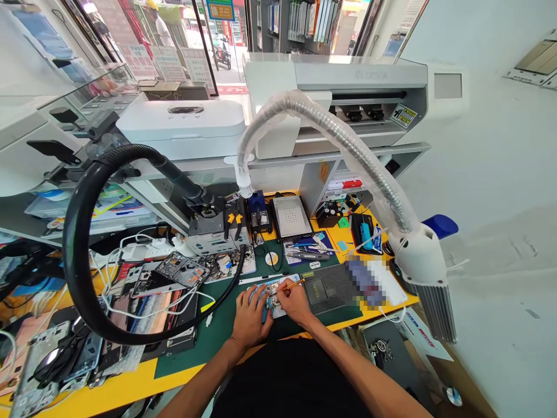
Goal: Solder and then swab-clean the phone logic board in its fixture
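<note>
On the green mat (221, 337), what looks like an opened phone (273, 298) lies with its inner parts exposed under both hands. My left hand (251, 315) grips its left side, fingers bent over the top and thumb at the lower edge. From the right, my right hand (296, 303) pinches a slim gold pen-like tool (298, 283) above the phone. Its working tip is hidden by the fingers, so its exact kind does not show. Just right of that hand is a black perforated pad (328, 287).
A black hose (72, 244) loops low on the left. The white lamp (420, 255) hangs at the right on its flexible neck. Phone parts (180, 270) and cables crowd the left bench. Behind are tweezers (308, 254), pliers (232, 223) and a metal plate (291, 216).
</note>
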A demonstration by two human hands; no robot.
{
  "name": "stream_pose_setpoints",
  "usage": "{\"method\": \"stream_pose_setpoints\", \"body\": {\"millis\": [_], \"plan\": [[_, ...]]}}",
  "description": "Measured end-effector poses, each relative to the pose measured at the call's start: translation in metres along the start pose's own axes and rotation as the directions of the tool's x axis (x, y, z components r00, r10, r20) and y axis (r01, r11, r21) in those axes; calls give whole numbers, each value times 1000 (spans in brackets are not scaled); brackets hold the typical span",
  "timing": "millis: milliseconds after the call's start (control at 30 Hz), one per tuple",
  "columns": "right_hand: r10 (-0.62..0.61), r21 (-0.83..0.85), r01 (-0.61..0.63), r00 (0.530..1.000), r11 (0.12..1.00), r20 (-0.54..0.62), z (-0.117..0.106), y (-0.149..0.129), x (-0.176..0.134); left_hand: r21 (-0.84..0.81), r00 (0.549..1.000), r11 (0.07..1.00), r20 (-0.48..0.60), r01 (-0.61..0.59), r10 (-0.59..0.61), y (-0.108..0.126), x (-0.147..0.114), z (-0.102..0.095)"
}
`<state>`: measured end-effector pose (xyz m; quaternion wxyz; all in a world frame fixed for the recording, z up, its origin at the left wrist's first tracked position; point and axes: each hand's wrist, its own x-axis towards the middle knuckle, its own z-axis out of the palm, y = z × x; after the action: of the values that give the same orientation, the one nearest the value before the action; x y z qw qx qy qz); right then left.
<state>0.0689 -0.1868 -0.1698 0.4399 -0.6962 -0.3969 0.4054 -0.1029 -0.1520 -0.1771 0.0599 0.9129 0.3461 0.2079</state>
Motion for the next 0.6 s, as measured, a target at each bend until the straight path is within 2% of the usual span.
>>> {"method": "stream_pose_setpoints", "body": {"millis": [600], "plan": [[-11,-13,11,1000,1000,-9,-1,-1,0,-7,1000,1000,19,11,-11,0,-2,2]]}}
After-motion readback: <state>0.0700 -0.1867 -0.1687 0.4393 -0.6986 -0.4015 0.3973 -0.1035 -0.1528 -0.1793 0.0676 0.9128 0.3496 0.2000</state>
